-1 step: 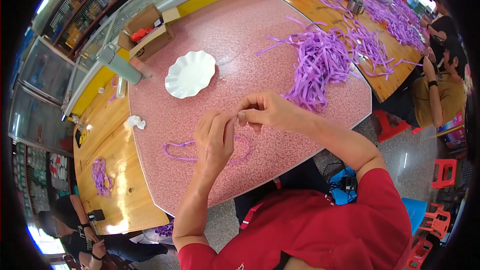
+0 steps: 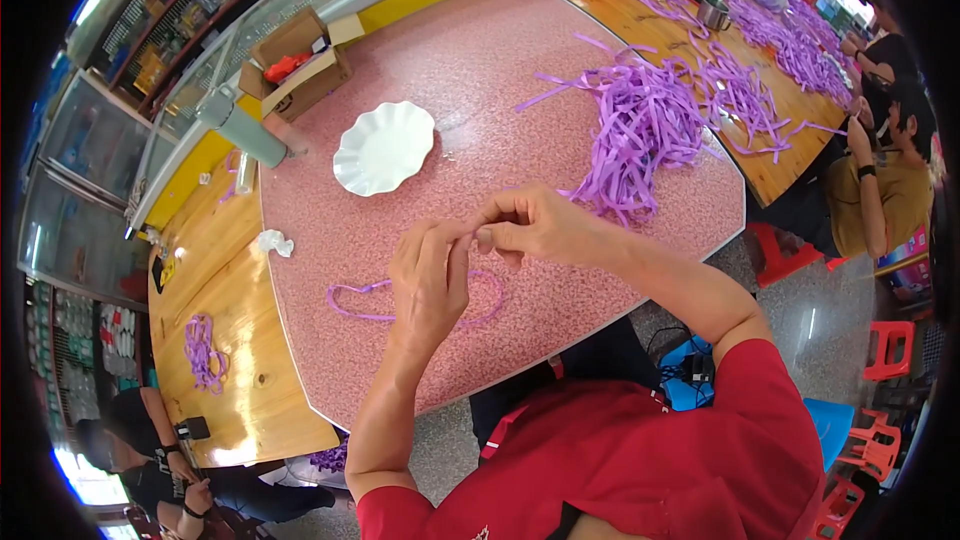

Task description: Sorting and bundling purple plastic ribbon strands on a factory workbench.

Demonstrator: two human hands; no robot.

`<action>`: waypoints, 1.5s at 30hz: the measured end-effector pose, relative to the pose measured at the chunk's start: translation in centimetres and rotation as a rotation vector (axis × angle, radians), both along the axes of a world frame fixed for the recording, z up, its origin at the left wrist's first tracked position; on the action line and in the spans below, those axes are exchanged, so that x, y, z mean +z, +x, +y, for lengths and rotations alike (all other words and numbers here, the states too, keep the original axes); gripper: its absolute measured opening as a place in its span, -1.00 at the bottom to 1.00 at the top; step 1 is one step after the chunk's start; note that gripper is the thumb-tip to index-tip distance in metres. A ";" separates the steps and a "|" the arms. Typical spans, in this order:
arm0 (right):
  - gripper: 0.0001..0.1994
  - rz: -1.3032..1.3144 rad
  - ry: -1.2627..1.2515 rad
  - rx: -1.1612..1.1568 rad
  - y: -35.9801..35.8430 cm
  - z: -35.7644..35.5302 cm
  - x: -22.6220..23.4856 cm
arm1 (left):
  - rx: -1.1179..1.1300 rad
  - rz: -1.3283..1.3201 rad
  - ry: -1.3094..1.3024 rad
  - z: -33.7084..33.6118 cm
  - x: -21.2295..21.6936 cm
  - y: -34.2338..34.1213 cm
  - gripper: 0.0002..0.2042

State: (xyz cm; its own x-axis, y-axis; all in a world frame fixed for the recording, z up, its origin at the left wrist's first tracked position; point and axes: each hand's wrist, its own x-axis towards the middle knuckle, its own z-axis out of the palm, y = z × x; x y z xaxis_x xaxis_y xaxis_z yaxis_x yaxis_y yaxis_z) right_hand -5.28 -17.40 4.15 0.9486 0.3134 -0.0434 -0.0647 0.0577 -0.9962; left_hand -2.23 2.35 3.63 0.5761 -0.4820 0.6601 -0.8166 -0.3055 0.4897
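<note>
My left hand [image 2: 430,270] and my right hand [image 2: 525,225] meet over the near middle of the pink table [image 2: 480,70], fingertips almost touching. Both are closed in a pinch; whatever sits between the fingers is too small or hidden to make out. Beneath them lies a loop of purple ribbon [image 2: 360,317], partly covered by my left hand and wrist. To the right of my right hand spreads a big tangled heap of purple ribbon [image 2: 645,135]. A white plate with a wavy rim [image 2: 385,148] stands beyond my left hand.
Crumpled white tissue [image 2: 275,243] lies at the left edge. A green flask [image 2: 245,130] and an open cardboard box [image 2: 305,80] stand at the far left. More ribbon [image 2: 205,353] rests on the left wooden table. People sit at the lower left and right; red stools [image 2: 888,350] stand right.
</note>
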 end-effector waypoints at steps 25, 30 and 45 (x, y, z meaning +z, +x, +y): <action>-0.83 -0.286 -0.331 -0.397 3.3 -1.8 -5.2 | 0.076 0.051 0.293 0.2 -2.9 10.4 -0.64; -0.88 -0.539 -0.469 -0.426 1.2 -1.7 -3.4 | -0.200 0.606 0.072 -0.7 -1.8 5.5 -0.73; -0.89 -0.659 -0.494 -0.396 -3.4 -0.8 -1.2 | -0.244 0.699 0.103 0.1 -1.0 1.3 -0.86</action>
State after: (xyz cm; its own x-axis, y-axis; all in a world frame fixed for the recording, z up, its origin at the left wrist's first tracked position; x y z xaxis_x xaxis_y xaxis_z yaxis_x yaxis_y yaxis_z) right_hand -8.70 -18.19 2.93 0.8632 0.0490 0.5025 0.4596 -0.4880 -0.7420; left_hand -0.95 2.40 2.62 0.7140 -0.6891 0.1238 -0.3757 -0.2279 0.8983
